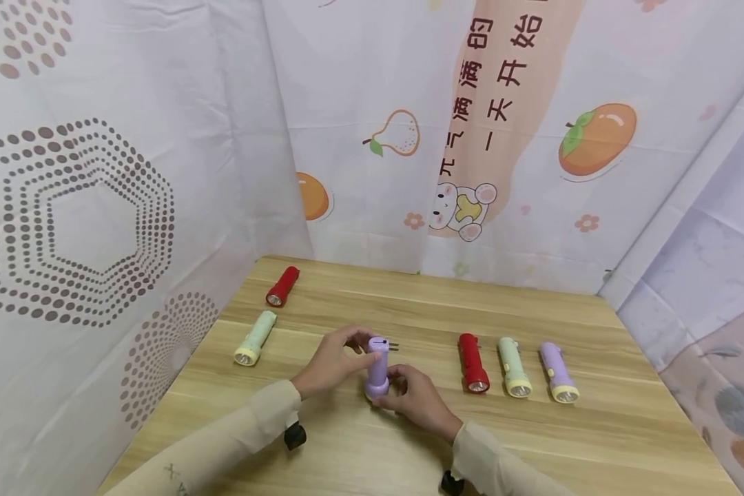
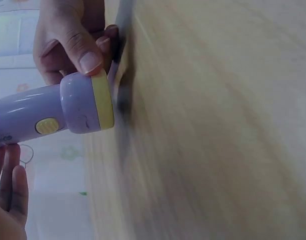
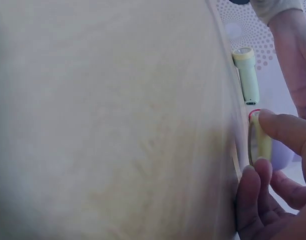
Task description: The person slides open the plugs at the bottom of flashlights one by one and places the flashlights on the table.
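A purple flashlight is held upright over the table, its yellow-rimmed head downward. Two metal prongs stick out sideways near its upper end. My left hand grips the upper part of the body between thumb and fingers. Lower down, my right hand pinches the head, with the thumb on the yellow rim in the left wrist view. A yellow switch shows on the body. The right wrist view shows the yellow rim between the right thumb and fingers, close above the tabletop.
On the wooden table, a red flashlight and a pale green flashlight lie at the left. To the right lie a red flashlight, a pale green flashlight and a purple flashlight in a row. Printed curtains hang behind.
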`<action>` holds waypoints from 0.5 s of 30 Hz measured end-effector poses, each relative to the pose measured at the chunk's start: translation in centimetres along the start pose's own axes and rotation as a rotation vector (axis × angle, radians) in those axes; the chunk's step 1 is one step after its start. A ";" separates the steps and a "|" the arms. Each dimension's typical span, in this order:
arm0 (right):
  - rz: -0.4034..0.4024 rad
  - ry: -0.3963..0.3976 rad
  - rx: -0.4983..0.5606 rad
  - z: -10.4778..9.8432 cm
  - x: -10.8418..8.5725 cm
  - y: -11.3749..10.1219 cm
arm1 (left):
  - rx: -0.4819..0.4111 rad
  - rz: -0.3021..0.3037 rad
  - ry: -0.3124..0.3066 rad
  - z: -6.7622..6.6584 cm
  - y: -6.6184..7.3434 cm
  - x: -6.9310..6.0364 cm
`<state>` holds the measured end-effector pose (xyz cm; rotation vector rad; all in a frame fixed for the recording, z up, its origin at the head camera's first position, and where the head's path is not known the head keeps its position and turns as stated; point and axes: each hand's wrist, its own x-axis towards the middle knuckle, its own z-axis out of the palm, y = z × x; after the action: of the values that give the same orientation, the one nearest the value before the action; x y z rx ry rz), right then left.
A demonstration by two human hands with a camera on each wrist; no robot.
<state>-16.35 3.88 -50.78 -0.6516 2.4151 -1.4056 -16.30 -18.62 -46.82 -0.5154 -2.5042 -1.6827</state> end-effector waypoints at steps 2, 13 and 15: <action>0.004 0.013 0.015 0.0 -0.1 0.0 | -0.004 -0.015 0.007 0.1 0.1 0.3; 0.065 0.133 -0.021 -0.5 -1.0 0.3 | -0.042 -0.061 0.018 1.4 -0.3 1.9; 0.076 0.139 -0.019 -0.7 -1.2 0.3 | -0.040 -0.058 0.012 1.7 -0.3 2.3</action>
<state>-15.74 5.11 -50.73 -0.4755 2.5333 -1.4440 -18.35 -16.63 -47.15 -0.4389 -2.5049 -1.7536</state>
